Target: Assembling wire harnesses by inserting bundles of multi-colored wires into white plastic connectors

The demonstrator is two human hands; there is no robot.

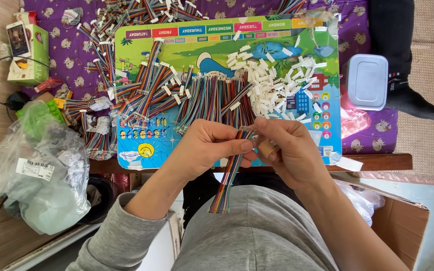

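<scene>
Ribbon cable (228, 180), judged light and limp, pinched near its upper end by closed left hand (208, 146); right hand (288, 148) fingertips grip tip.

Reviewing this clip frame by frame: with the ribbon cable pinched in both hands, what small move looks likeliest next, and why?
Probably the right hand presses a white connector onto the cable end. The left hand pinches the rainbow ribbon cable near its top, the right fingertips meet that end, and loose white connectors lie heaped on the board just ahead.
</scene>
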